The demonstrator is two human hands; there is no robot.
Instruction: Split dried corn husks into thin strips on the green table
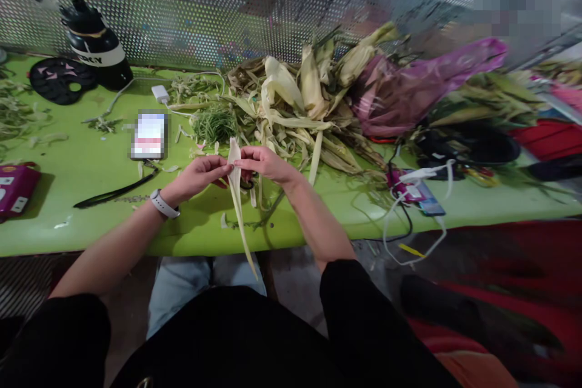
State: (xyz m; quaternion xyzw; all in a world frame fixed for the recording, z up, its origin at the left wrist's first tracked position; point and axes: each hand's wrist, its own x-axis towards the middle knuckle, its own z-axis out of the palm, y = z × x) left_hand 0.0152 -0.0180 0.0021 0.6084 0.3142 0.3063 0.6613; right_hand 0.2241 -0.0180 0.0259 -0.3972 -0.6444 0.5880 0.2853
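A long pale corn husk (235,185) hangs between my hands, its narrow tail reaching down past the table edge. My left hand (207,173) pinches it from the left, thumb and fingertips near its upper part. From the other side my right hand (262,163) grips the same husk, fingers closed, with something dark partly hidden under them. Just beyond my hands lies a bundle of thin green strips (215,123). A large heap of dried corn husks (313,103) spreads behind and to the right.
A green table (109,170) carries a lit phone (149,135), a black strap (116,193), a black bottle (97,45) and a purple box (17,189) on the left. On the right are a pink plastic bag (400,94) and tangled white cables (439,224). Perforated metal (191,6) stands behind.
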